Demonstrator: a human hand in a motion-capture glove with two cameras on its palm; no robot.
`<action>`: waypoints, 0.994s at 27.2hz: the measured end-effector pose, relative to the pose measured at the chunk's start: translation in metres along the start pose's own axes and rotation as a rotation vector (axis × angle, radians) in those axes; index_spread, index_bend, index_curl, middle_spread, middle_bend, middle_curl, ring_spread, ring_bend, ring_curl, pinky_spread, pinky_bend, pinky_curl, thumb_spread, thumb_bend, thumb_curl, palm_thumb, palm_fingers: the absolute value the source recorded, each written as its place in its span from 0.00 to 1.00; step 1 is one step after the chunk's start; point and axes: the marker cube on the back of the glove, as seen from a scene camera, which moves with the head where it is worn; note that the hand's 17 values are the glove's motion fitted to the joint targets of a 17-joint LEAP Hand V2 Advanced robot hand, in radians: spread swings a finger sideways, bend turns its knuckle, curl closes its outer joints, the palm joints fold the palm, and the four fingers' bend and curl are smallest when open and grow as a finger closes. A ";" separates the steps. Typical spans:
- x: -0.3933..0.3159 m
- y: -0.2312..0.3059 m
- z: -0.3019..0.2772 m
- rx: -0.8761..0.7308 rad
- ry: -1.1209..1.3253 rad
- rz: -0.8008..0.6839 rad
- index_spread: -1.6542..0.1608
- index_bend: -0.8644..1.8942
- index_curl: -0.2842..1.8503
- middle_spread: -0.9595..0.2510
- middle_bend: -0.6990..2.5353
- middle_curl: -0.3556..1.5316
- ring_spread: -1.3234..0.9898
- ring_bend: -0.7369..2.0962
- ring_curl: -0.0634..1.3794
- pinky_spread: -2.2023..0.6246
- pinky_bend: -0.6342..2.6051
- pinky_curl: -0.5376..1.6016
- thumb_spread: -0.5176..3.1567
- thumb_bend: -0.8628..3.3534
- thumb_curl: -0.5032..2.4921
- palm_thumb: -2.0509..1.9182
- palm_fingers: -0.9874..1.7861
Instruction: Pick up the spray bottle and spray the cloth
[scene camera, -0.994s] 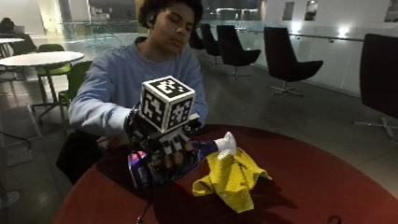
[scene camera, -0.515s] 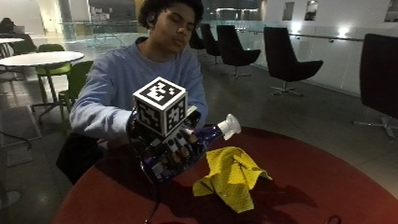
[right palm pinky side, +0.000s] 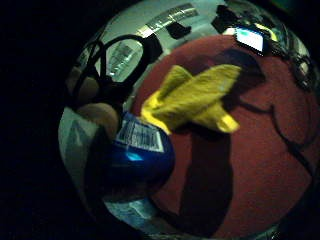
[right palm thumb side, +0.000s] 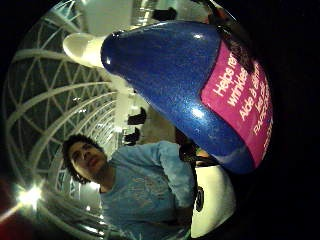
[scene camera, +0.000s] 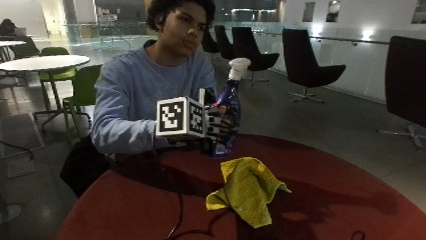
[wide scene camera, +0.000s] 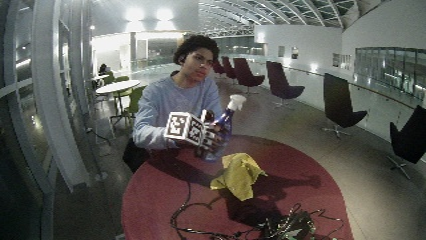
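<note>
A blue spray bottle (scene camera: 226, 112) with a white nozzle (scene camera: 237, 67) and a pink label stands nearly upright in my gloved right hand (scene camera: 216, 127), whose fingers curl round its lower body. I hold it over the far edge of the round red table (scene camera: 346, 200), in front of the person's chest. A crumpled yellow cloth (scene camera: 246, 187) lies on the table, nearer the camera than the bottle. In the little finger side palm view the bottle's base (right palm pinky side: 137, 160) hangs off the table beside the cloth (right palm pinky side: 195, 97). The bottle's body (right palm thumb side: 190, 85) fills the thumb side palm view. The wide view shows the bottle (wide scene camera: 223, 125) and cloth (wide scene camera: 237, 172).
A tangle of cables and gear (wide scene camera: 286, 227) lies at the table's near edge, with a small lit screen (right palm pinky side: 250, 37) among it. Dark chairs (scene camera: 303, 65) stand behind the table, and a white table (scene camera: 43, 62) with green chairs stands behind the person.
My hand has raised the bottle from a low, tilted hold beside the cloth and turned it upright, so the nozzle now stands at the person's shoulder height. The cloth has not moved.
</note>
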 end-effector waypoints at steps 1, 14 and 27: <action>-0.006 -0.003 0.012 0.000 -0.050 -0.030 0.75 0.34 0.21 0.73 0.30 0.43 0.54 0.46 0.31 0.78 0.31 0.43 0.35 0.20 0.36 0.75 0.72; -0.028 -0.054 0.197 -0.196 -0.264 -0.125 0.74 0.35 0.22 0.72 0.30 0.42 0.54 0.44 0.31 0.79 0.28 0.42 0.36 0.20 0.36 0.76 0.68; -0.007 -0.057 0.249 -0.195 -0.224 -0.122 0.73 0.35 0.23 0.72 0.29 0.42 0.54 0.43 0.30 0.80 0.28 0.42 0.36 0.20 0.35 0.77 0.67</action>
